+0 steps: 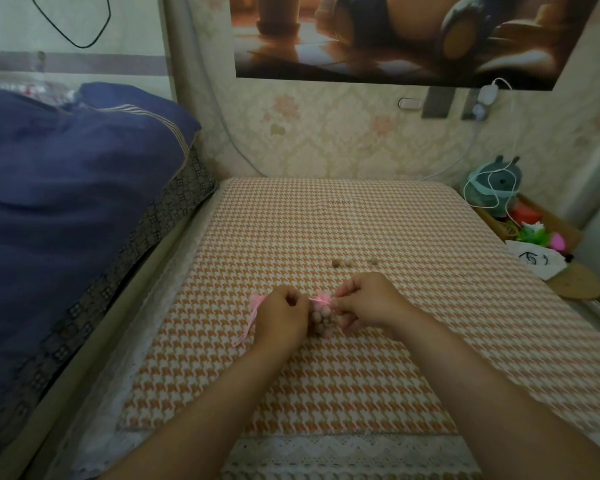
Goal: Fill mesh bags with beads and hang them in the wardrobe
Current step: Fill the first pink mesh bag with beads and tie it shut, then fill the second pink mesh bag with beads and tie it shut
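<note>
A pink mesh bag (321,318) full of brown beads sits on the houndstooth cloth between my hands. My left hand (281,318) is closed on one end of its pink drawstring ribbon (317,300), and my right hand (368,303) pinches the other end at the bag's gathered neck. A second pink mesh bag (255,303) with a trailing ribbon lies just left of my left hand, partly hidden by it. Three loose brown beads (342,262) lie on the cloth a little beyond my hands.
The table's orange-and-white houndstooth cloth (326,375) has a lace edge at the front. A blue duvet (66,202) lies on the bed to the left. At the right stand a wooden box (548,223) with a teal plush toy, coloured items, a white cable and a round cork mat (577,285).
</note>
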Demonstrator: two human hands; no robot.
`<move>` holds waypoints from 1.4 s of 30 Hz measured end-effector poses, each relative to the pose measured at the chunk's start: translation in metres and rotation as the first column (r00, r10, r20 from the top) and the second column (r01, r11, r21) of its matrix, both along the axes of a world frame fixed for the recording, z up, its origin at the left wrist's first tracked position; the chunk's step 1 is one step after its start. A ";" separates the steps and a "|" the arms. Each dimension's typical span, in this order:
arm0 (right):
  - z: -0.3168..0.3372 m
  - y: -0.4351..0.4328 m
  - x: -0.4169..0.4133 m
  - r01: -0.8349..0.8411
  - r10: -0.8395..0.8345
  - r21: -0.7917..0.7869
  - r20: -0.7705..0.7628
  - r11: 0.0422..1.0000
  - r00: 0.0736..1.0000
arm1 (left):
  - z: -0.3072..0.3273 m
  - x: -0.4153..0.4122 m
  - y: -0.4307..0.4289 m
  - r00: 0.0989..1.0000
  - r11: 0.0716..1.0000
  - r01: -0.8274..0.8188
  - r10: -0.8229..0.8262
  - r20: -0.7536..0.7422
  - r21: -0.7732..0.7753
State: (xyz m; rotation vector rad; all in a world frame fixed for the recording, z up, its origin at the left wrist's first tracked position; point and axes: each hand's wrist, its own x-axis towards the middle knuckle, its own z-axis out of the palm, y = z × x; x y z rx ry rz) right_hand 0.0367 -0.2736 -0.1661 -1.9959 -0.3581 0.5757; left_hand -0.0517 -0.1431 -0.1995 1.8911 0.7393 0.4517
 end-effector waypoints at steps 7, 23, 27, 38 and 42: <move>-0.004 -0.007 0.001 0.021 -0.020 0.008 -0.105 1.000 0.994 | -0.010 0.004 0.002 1.000 0.998 -0.024 0.023 -0.016 -0.050; -0.010 -0.006 -0.002 -0.071 0.071 -0.080 0.005 0.994 0.997 | 0.003 -0.006 -0.003 0.982 0.945 0.189 -0.183 -0.049 0.268; -0.004 -0.008 -0.007 -0.147 0.143 -0.092 -0.050 0.985 0.988 | 0.008 -0.008 -0.002 0.933 0.921 0.358 -0.349 -0.084 0.155; 0.019 0.026 -0.037 -0.171 0.187 0.213 -0.057 0.962 0.981 | 0.026 -0.036 0.046 0.963 0.915 0.218 -0.257 0.074 0.339; 0.012 0.057 -0.048 -0.162 0.159 0.101 0.040 0.982 0.986 | 0.026 -0.054 0.082 0.988 0.959 0.148 -0.152 -0.002 0.241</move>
